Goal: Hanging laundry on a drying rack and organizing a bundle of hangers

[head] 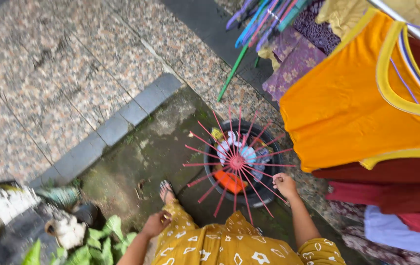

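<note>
Head view looks straight down at a person in a yellow patterned dress (229, 245) standing outside. The right hand (285, 185) is closed on the tip of one thin rod of a pink round drying rack (237, 163). The rack has many rods that spread out like wheel spokes from a middle hub. It sits just left of the right hand, over a black bucket (269, 194). Inside the bucket, under the rods, are an orange thing and some white and blue cloth.

The left hand (156, 224) hangs low by the dress, well apart from the rack. It holds nothing, and its fingers are loosely curled. A foot in a sandal (166, 190) stands between the two hands, on damp, mossy concrete (141, 157).

Above the right hand, an orange shirt with yellow edges (347, 113) hangs on a line, with dark red clothes (391, 191) below it. Green leaves (102, 243) grow just left of the left hand.
</note>
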